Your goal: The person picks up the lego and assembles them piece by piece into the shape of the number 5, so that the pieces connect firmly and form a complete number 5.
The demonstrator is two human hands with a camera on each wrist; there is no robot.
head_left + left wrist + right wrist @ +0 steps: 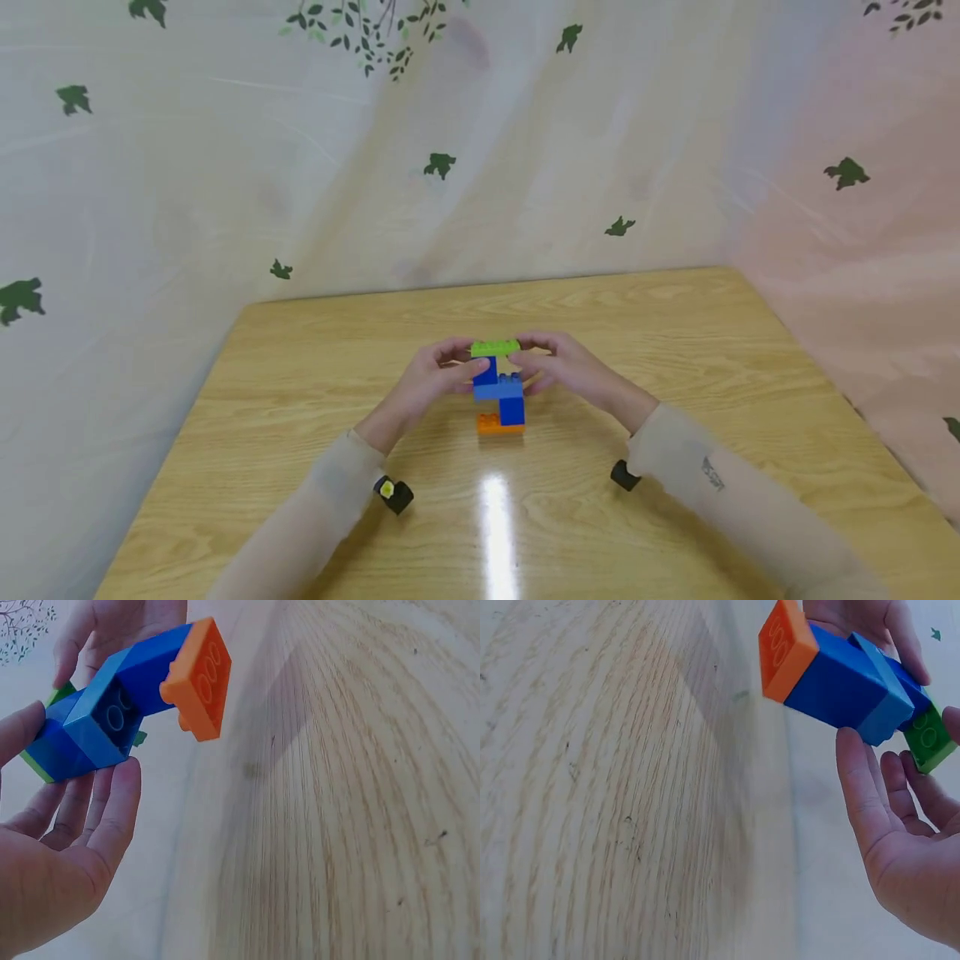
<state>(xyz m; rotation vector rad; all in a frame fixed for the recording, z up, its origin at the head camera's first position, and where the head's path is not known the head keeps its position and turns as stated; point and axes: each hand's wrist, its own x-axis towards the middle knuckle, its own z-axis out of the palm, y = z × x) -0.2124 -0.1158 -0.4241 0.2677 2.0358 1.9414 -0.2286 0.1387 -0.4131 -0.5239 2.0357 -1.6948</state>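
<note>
A stepped stack of toy building bricks is held above the wooden table. An orange brick is lowest, then a dark blue brick, a lighter blue brick, an upper dark blue brick and a green brick on top. My left hand grips the upper part from the left, its thumb against the upper dark blue brick. From the right, my right hand pinches the green brick's overhanging end; one fingertip touches near the lighter blue brick. The orange brick's hollow underside shows in both wrist views.
The wood-grain table reflects a bright streak of light in front of the stack. Behind it hangs a pale curtain printed with leaves. Black devices sit at both sleeve cuffs.
</note>
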